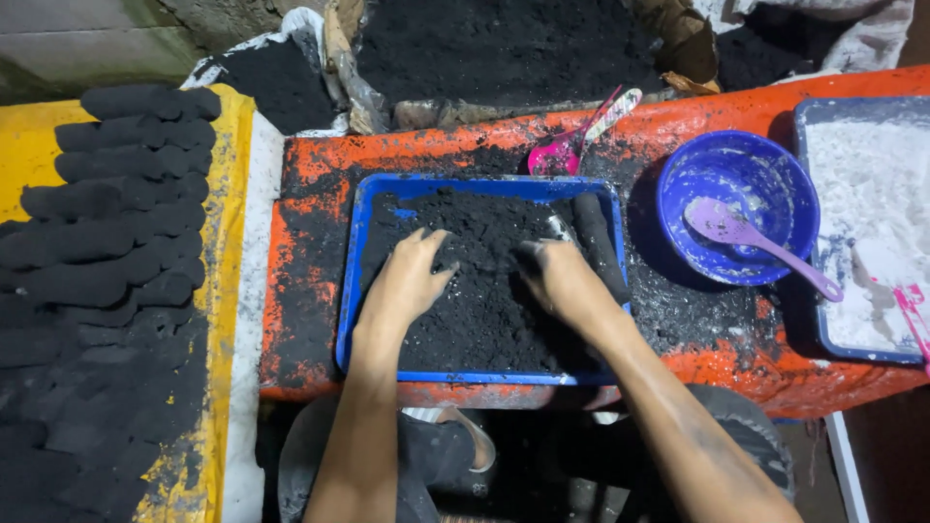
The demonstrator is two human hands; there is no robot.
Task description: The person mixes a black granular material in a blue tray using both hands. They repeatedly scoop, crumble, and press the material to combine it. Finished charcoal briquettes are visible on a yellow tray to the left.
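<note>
So over on the far left there's a yellow sheet (29,145) stacked with rows of black pressed logs (116,232), all dark and roughly the same sausage shape. Next to that comes the table (310,165), covered in orange plastic and smeared with black dust.

In the middle of it sits a blue tray (354,291) full of black powder (484,310). The person's left hand (407,276) is flat on the powder, fingers (431,242) spread and loose, gripping nothing. Just beside it the right hand (562,281) is also down in the powder, fingers (533,254) curled in a bit, digging into the stuff; can't tell if there's anything actually clenched in there. One finished black roll (596,242) lies along the tray's right edge, right by that hand.

Behind the tray a pink spoon (572,145) rests on the table, and past the table edge there's a big heap of more black powder in a sack (339,58).

Further right is a blue bowl (697,174) dusted white inside with a purple spoon (746,237) leaning in it, then a grey-blue tray (804,126) of white powder (872,194) at the far right.
</note>
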